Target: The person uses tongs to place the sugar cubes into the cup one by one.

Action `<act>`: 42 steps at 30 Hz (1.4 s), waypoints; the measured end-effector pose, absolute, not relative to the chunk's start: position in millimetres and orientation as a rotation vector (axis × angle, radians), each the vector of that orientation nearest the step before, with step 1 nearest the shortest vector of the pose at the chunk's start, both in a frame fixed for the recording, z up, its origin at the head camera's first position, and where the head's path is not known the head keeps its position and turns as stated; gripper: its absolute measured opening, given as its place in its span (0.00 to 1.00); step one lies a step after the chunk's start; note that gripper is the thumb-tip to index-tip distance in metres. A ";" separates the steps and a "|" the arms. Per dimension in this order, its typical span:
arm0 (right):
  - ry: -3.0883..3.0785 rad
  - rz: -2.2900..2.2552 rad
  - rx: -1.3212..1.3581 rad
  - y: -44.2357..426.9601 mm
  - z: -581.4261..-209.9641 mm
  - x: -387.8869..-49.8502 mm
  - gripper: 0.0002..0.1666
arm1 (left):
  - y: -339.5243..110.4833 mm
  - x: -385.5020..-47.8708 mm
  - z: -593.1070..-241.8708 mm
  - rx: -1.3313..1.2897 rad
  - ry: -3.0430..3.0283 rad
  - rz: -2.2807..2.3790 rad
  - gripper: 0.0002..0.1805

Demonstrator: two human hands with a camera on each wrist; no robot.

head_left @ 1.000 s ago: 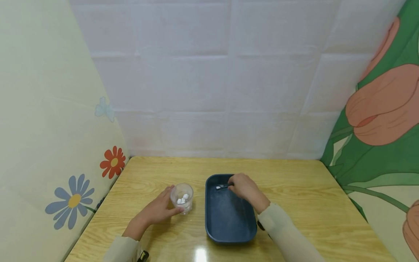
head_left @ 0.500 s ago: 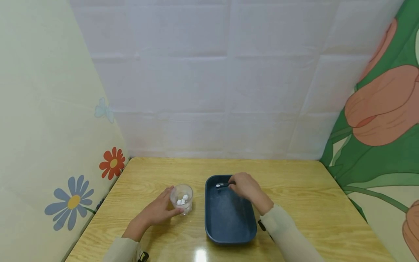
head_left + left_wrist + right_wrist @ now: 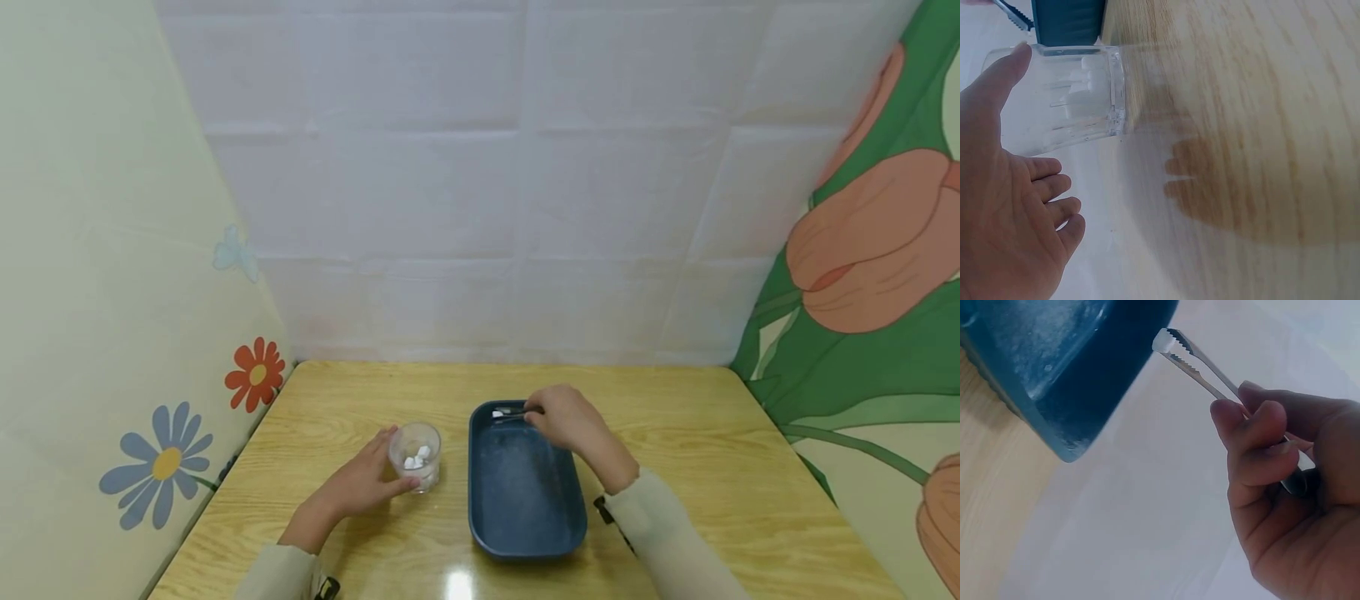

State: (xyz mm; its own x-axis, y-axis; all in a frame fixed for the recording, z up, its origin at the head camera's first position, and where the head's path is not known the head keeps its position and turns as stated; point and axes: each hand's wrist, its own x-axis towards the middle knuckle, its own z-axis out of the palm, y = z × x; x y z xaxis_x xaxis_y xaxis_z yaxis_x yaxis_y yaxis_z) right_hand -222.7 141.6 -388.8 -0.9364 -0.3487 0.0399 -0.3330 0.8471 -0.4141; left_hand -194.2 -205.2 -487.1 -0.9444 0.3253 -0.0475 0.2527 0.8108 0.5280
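My left hand (image 3: 365, 481) holds a clear drinking glass (image 3: 416, 457) standing on the table, thumb on one side and fingers on the other. Several white cubes (image 3: 1088, 94) lie at the bottom of the glass. With curled fingers my right hand (image 3: 567, 419) grips small metal tongs (image 3: 1200, 369) with toothed tips. A white cube (image 3: 1163, 341) is caught between those tips. In the head view the tongs are over the far end of a dark blue tray (image 3: 525, 508); the right wrist view shows the cube raised, near the tray's rim.
The tray stands on a wooden table (image 3: 675, 417), just right of the glass. A white sheet (image 3: 517, 208) hangs behind the table. Flower-printed cloths flank it, with a blue flower (image 3: 167, 461) on the left and a pink tulip (image 3: 873, 250) on the right.
My right hand has moved slightly up and away toward the tray's far rim, carrying the tongs and the cube. The left hand and the glass have stayed in place.
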 end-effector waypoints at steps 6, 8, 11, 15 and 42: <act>2.993 -0.663 -0.557 140.9 -384.1 -219.9 0.12 | -205.6 -194.2 -487.9 0.468 2.862 0.795 0.59; 2.997 -0.671 -0.567 140.6 -382.0 -218.6 0.12 | -205.6 -194.5 -488.4 0.463 2.863 0.795 0.60; 3.001 -0.684 -0.577 140.3 -378.9 -216.7 0.12 | -205.4 -194.9 -489.2 0.459 2.865 0.799 0.60; 3.007 -0.695 -0.580 139.8 -375.9 -214.5 0.12 | -205.2 -194.6 -489.3 0.454 2.865 0.797 0.60; 2.986 -0.769 -0.778 118.7 -365.5 -199.9 0.12 | -205.6 -192.3 -487.5 0.455 2.869 0.784 0.59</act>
State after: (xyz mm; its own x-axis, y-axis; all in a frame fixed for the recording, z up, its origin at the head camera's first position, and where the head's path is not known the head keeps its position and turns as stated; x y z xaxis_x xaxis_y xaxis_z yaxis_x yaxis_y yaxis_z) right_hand -199.9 118.7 -365.5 -0.8795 -0.4500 0.1546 -0.4687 0.7634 -0.4445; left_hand -192.3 -205.6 -487.5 -0.9458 0.3214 -0.0475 0.2525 0.8192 0.5149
